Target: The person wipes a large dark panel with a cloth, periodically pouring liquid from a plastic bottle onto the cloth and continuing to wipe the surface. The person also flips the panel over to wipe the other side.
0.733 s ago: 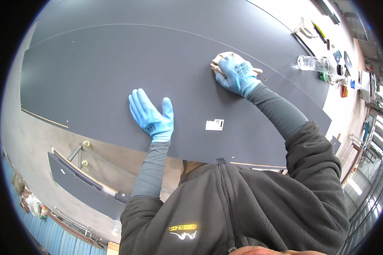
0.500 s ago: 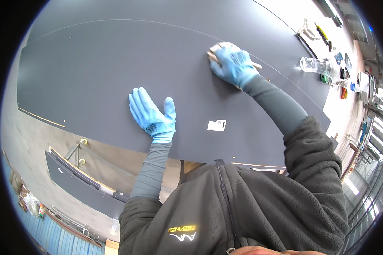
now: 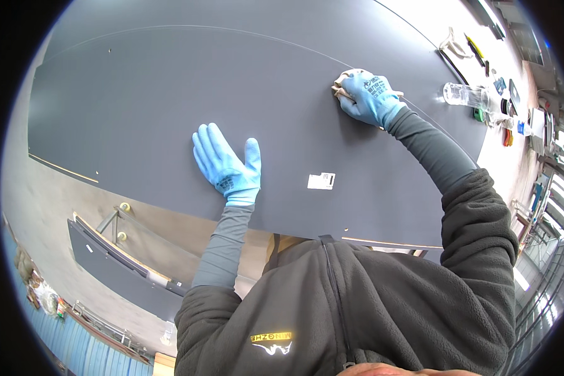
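Cream-coloured, crumpled fabric cloth (image 3: 340,86) sits bunched under the right hand in a light-blue work glove (image 3: 370,97), close to the thin, pale line along the far edge of the wide, flat, dark-grey panel (image 3: 150,119). The right grip is closed over the cloth, thumb at its near side. The cloth should be light, soft and hard to damage; a gathered handful over its middle looks a sensible hold. Its bulk shows ahead of the fingers, toward the upper left, and a loose end pokes out to the right beside the wrist; so wadded, it has only a rough long axis between those two.

The panel is likely stiff, heavy and rather slippery, its finish prone to scratches, so opposite edges would be the place to hold it. Its long axis runs left to right across the person's front. The left hand in a matching light-blue glove (image 3: 225,166) lies palm down on it, fingers extended and thumb spread, grasping nothing. Right of that hand is a small white paper label (image 3: 321,181); beyond the right hand, a clear cylindrical container (image 3: 464,95).
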`<state>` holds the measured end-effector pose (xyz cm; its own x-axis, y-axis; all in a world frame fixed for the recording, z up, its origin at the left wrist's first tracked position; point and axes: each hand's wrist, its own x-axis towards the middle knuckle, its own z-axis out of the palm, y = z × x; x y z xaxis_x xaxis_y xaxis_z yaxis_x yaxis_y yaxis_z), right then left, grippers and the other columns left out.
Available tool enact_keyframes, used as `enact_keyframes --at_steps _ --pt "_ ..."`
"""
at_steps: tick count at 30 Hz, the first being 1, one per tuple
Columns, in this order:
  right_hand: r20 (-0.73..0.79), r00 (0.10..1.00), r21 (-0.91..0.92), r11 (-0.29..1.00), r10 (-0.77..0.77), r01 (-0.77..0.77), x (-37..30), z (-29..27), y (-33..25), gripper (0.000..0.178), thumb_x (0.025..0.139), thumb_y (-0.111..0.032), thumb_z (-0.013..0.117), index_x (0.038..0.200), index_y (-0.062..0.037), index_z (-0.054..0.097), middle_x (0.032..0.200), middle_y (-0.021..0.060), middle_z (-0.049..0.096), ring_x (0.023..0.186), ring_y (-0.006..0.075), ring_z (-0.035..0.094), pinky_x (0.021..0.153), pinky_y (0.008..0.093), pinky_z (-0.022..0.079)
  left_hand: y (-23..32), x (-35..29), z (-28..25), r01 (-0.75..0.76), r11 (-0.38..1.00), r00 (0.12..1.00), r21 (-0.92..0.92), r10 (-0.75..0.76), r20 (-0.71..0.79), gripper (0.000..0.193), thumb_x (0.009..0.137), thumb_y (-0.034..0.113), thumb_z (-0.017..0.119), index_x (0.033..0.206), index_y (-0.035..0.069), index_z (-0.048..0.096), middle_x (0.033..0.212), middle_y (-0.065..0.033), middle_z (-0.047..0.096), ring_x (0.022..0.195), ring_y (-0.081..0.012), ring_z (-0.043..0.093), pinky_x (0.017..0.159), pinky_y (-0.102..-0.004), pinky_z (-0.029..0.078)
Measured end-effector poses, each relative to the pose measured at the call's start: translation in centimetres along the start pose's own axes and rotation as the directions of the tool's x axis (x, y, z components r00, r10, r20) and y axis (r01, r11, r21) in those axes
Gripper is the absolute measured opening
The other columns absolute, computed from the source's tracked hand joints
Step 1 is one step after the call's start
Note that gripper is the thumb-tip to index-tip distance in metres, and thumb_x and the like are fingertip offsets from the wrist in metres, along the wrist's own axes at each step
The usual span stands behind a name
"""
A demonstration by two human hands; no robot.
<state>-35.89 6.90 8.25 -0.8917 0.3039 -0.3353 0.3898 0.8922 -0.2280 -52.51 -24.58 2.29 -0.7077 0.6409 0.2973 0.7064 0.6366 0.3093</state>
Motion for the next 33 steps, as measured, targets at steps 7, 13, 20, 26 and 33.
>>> enact_keyframes --at_steps 7,13,20,26,33 --pt "-0.195 0.979 -0.014 0.999 -0.053 0.052 10.5 -1.4 -4.5 0.036 0.106 -0.034 0.057 0.116 -0.0055 0.077 0.109 0.0176 0.078 0.101 0.04 0.076 0.085 0.0512 0.063 -0.3 -0.2 0.2 0.0 1.0 1.0 0.017 0.0 0.01 0.089 0.107 0.065 0.055 0.158 -0.007 0.048 0.16 -0.0313 0.051 0.152 -0.0515 0.046 0.125 -0.0618 0.038" --pt "-0.138 0.984 0.079 0.992 0.11 -0.1 20.2 -3.6 -9.2 0.038 0.103 -0.036 0.06 0.117 -0.0057 0.077 0.108 0.0198 0.079 0.101 0.0396 0.078 0.087 0.0496 0.064 -0.2 0.0 0.2 -0.008 0.999 1.0 0.053 0.007 0.018 0.092 0.107 0.069 0.053 0.159 -0.006 0.045 0.161 -0.03 0.049 0.153 -0.0521 0.044 0.125 -0.0636 0.037" --pt "-0.325 0.93 -0.056 0.986 -0.169 0.16 6.1 0.1 -4.1 0.024 0.099 -0.023 0.067 0.118 -0.0083 0.069 0.123 0.0142 0.073 0.115 0.0376 0.072 0.087 0.0497 0.064 0.0 -0.1 0.1 0.008 0.999 0.999 0.045 -0.01 0.03 0.093 0.107 0.072 0.049 0.159 -0.006 0.045 0.161 -0.0305 0.049 0.153 -0.0529 0.044 0.124 -0.0643 0.038" --pt "-0.024 1.0 -0.029 0.999 -0.019 0.018 0.2 1.0 0.2 0.02 0.1 -0.023 0.068 0.115 -0.0097 0.065 0.114 0.0127 0.07 0.111 0.0378 0.069 0.085 0.0503 0.062 0.0 0.0 0.0 0.017 0.999 0.998 0.043 -0.02 0.063 0.092 0.107 0.069 0.051 0.158 -0.007 0.047 0.164 -0.0312 0.046 0.155 -0.0513 0.041 0.127 -0.0628 0.034" --pt "-0.302 0.953 0.032 0.999 0.017 -0.007 15.2 -1.9 -8.1 0.029 0.106 -0.03 0.06 0.113 -0.005 0.073 0.11 0.0163 0.077 0.105 0.0371 0.075 0.086 0.0494 0.064 0.0 -0.1 0.1 0.025 0.998 0.997 0.057 -0.029 0.071 0.094 0.107 0.072 0.049 0.159 -0.007 0.046 0.163 -0.0314 0.047 0.155 -0.0531 0.041 0.126 -0.0639 0.035"
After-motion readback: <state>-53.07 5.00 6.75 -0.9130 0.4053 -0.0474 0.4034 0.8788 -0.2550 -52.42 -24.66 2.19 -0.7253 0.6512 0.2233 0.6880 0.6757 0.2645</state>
